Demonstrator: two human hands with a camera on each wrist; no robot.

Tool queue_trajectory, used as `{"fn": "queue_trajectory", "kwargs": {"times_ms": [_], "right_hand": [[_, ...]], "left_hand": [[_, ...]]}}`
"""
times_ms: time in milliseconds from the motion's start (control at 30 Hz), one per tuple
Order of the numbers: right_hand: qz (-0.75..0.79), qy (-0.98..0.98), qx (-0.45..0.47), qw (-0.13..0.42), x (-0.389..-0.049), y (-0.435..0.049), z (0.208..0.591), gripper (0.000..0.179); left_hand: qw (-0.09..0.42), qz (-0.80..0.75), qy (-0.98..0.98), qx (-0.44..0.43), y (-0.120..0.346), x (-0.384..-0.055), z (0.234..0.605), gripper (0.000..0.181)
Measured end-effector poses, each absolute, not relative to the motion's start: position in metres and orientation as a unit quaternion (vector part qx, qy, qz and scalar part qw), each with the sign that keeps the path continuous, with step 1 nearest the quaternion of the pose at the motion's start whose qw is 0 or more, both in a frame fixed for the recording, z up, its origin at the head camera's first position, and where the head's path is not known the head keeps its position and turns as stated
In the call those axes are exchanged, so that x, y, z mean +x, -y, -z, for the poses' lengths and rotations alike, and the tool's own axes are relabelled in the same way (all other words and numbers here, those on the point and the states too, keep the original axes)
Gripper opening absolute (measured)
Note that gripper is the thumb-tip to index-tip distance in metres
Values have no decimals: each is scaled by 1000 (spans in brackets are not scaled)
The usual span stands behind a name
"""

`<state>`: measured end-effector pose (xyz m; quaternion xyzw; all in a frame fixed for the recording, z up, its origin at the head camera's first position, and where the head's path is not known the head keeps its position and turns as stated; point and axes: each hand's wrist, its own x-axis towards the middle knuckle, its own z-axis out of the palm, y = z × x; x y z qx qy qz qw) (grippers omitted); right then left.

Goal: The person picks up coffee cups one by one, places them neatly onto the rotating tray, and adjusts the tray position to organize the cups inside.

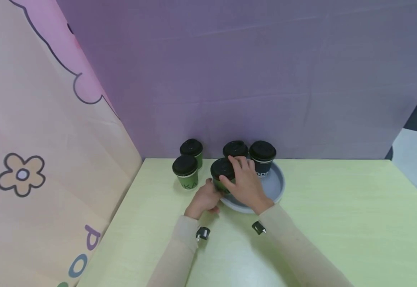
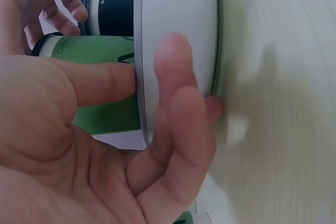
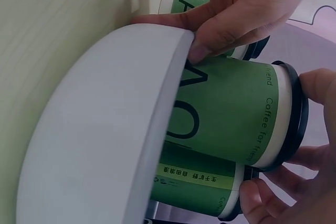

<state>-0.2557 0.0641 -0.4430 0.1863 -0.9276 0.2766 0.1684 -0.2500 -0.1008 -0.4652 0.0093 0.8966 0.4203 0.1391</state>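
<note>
A round pale grey tray [image 1: 279,187] holds several lidded paper cups. At its front left stands a green paper cup [image 3: 231,111] with a black lid; my right hand [image 1: 245,181] grips this lid from above, thumb and fingers spread round it. My left hand [image 1: 206,197] pinches the tray's left edge, thumb at the rim beside the green cup and fingers outside and beneath, as the right wrist view shows. Behind on the tray are a dark cup [image 1: 262,156] and another green cup [image 3: 197,179], near my right fingertips.
Two more green cups with black lids, a front one [image 1: 186,173] and a back one [image 1: 192,148], stand on the pale table [image 1: 337,223] left of the tray. A purple panel [image 1: 247,79] rises at the table's back edge, and a printed panel [image 1: 50,139] borders the left.
</note>
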Motion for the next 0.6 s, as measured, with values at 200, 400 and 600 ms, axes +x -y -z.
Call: {"fn": "queue_trajectory", "kwargs": {"times_ms": [200, 400, 600], "right_hand": [[-286, 926, 188, 162, -255, -68, 446, 75], [-343, 902, 183, 189, -255, -85, 448, 62], [-413, 871, 141, 226, -254, -117, 445, 36]], "left_hand": [[127, -417, -900, 2, 101, -251, 466, 73], [115, -420, -900, 4, 102, -250, 467, 71], [111, -427, -897, 11, 102, -251, 468, 62]]}}
